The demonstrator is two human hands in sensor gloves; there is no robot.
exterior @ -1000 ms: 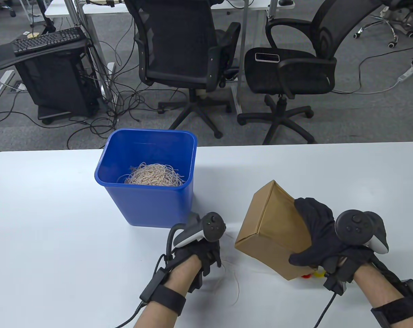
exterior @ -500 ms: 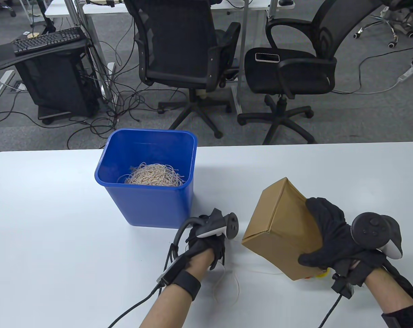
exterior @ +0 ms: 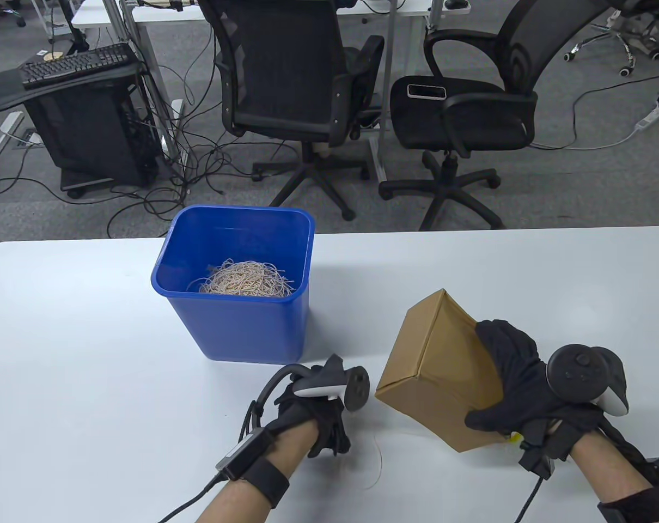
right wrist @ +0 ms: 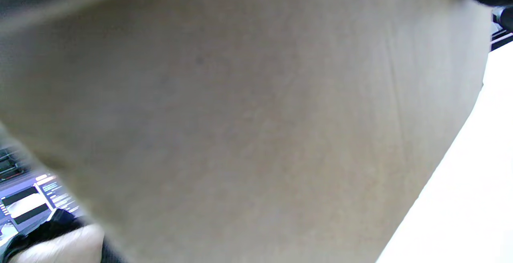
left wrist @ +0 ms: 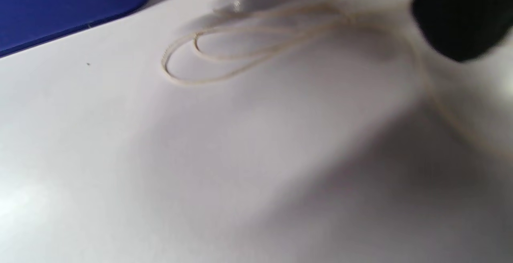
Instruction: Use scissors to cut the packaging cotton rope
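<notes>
A thin cream cotton rope [exterior: 379, 458] lies loose on the white table [exterior: 90, 381]; in the left wrist view its loops [left wrist: 224, 56] lie flat. My left hand [exterior: 329, 433] hangs over the rope's left end with its fingers curled down; one black fingertip [left wrist: 461, 22] sits by the strand, and whether it holds it is hidden. My right hand [exterior: 517, 381] grips a brown cardboard box [exterior: 433, 370], held tilted above the table; the box [right wrist: 256, 114] fills the right wrist view. A small yellow piece [exterior: 516, 436] shows beneath the box's near corner. No scissors show clearly.
A blue bin [exterior: 242, 332] with a tangle of rope pieces [exterior: 248, 280] stands just behind my left hand; its wall [left wrist: 60, 6] also shows in the left wrist view. Office chairs and cables lie beyond the table's far edge.
The box swung right, then came back left and a little lower in my right hand. My left hand rolled its tracker sideways and drew back toward me, covering more of the rope.
</notes>
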